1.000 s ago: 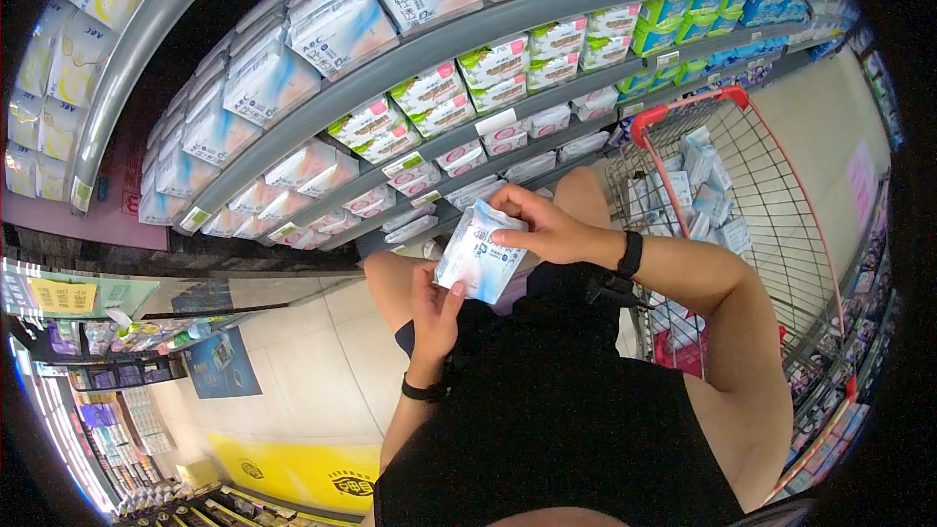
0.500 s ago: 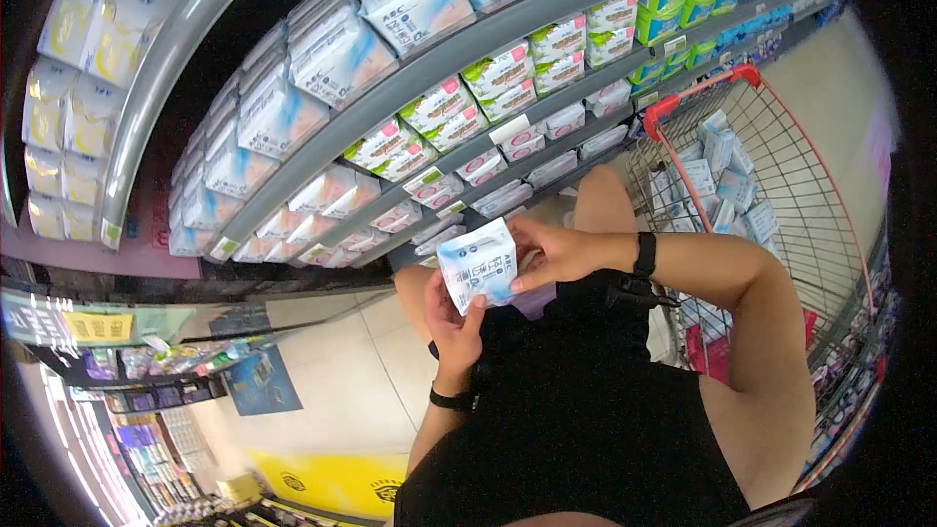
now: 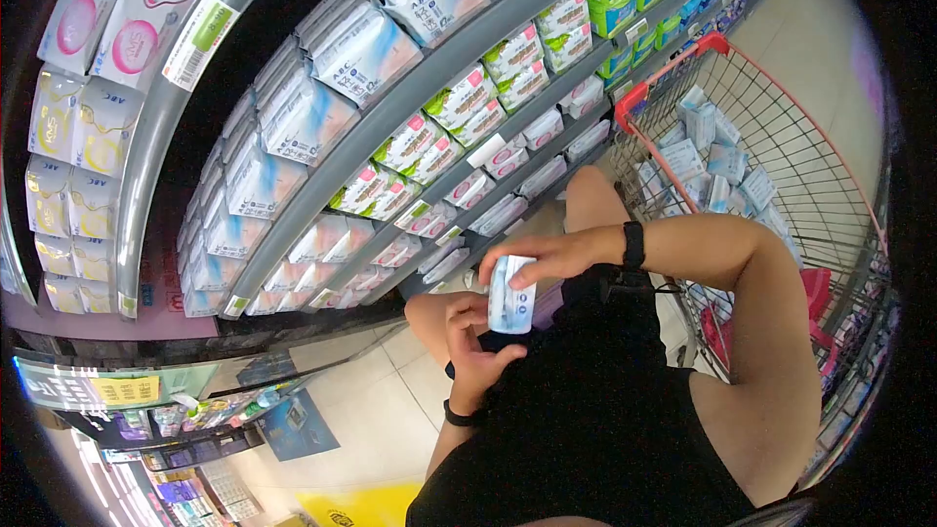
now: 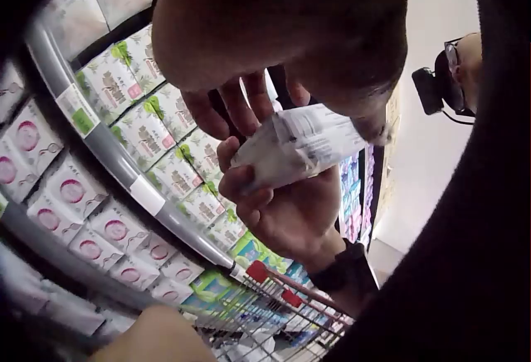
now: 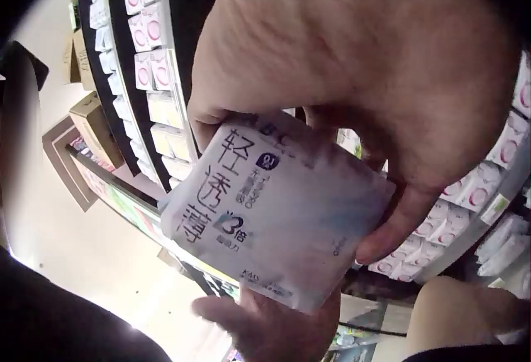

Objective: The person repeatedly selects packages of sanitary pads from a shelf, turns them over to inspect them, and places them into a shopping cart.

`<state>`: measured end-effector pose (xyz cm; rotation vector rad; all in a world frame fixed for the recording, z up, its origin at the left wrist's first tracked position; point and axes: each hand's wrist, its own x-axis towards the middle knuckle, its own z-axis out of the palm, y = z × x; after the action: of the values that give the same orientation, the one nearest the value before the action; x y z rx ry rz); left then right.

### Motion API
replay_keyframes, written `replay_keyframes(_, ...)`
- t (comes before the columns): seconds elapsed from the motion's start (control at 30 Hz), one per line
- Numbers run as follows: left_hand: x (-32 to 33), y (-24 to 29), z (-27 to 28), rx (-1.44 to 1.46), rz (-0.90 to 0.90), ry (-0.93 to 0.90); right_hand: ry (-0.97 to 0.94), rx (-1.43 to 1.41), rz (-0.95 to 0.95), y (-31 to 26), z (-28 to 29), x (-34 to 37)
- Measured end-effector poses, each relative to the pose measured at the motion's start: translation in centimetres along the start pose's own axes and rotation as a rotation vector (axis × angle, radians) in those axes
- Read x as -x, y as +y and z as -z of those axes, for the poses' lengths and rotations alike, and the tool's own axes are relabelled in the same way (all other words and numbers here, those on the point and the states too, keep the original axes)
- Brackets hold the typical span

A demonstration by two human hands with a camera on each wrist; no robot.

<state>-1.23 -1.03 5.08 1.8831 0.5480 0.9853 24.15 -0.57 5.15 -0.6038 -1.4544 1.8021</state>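
Observation:
My right hand [image 3: 551, 259] grips a small white and pale-blue pack of sanitary pads [image 3: 512, 307], thumb on one face and fingers round its upper end. Dark Chinese lettering covers the broad face of the pack [image 5: 274, 204] in the right wrist view, while the head view shows its narrow side. My left hand [image 3: 476, 346] is just below and left of it, thumb stretched away and fingers loosely bent near the pack's edge. Seen from the left wrist, the left hand [image 4: 282, 38] looms large above the pack; its palm side is mostly hidden.
Curved shelves [image 3: 390, 127] in front carry rows of similar packs [image 3: 361, 54] and green-and-white packs [image 3: 459, 98]. On the right stands a red-rimmed wire shopping cart [image 3: 781, 88], with several blue-white packs [image 3: 727, 161] inside. Pale tiled floor [image 3: 381, 381] shows at lower left.
Both hands held the pack with its printed face up; now it is turned to its narrow side in my right hand, and the left thumb has come off it. The head view has shifted.

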Motion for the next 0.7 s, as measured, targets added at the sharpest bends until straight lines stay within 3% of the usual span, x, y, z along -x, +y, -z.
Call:
replay_keyframes(0.07,0.1,-0.6,0.3,0.058,-0.044,0.0,0.103,0.119,0.132,-1.1,0.8,0.2)
replay_keyframes(0.13,0.6,-0.7,0.7,0.173,0.024,0.016,0.354,0.499,0.422,-3.5,2.5,0.5)
replay_keyframes(0.17,0.7,-0.8,0.8,0.23,0.057,0.028,0.58,0.554,0.361,-5.4,2.5,1.7)
replay_keyframes(0.23,1.2,-0.5,1.2,0.239,0.065,0.06,0.962,0.972,0.572,-8.6,4.7,3.2)
replay_keyframes(0.37,2.8,-2.4,2.1,0.31,0.134,0.1,1.352,1.357,0.74,-17.4,7.6,6.3)
replay_keyframes(0.47,2.7,-1.8,2.3,0.35,0.158,0.084,1.601,1.183,0.686,-20.8,10.6,5.2)
replay_keyframes(0.57,2.0,-2.0,2.4,0.257,0.069,0.06,1.695,0.623,0.646,-23.3,15.9,3.2)
replay_keyframes(0.6,1.8,-1.8,2.4,0.202,0.048,0.065,1.627,0.502,0.617,-24.1,17.7,2.7)
replay_keyframes(0.7,1.5,-0.8,2.5,0.071,0.004,0.091,1.47,0.571,0.409,-26.4,20.3,0.2)
